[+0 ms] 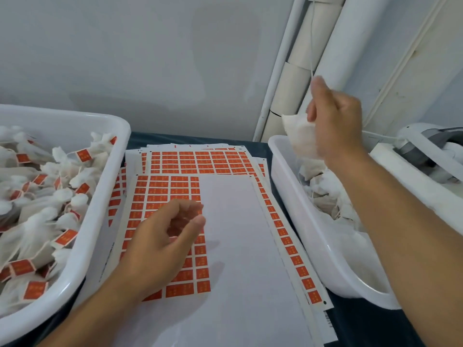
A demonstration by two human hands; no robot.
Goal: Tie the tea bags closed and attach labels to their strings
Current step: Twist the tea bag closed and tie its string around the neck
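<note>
- While the right hand (333,121) is raised above the right-side white plastic tub (325,249), its curled fingers are gripping a white fabric tea bag (299,136); fingertips are pinching a thin white string (310,41) running upward, out of view.
- Left hand (160,244) is hovering over the sheet of orange rectangular labels (162,189), fingers loosely curled toward the thumb; whether it is holding a label, cannot tell.
- Untied bags are lying in the right tub.
- Left-side white plastic tub (100,196) is holding labelled bags.
</note>
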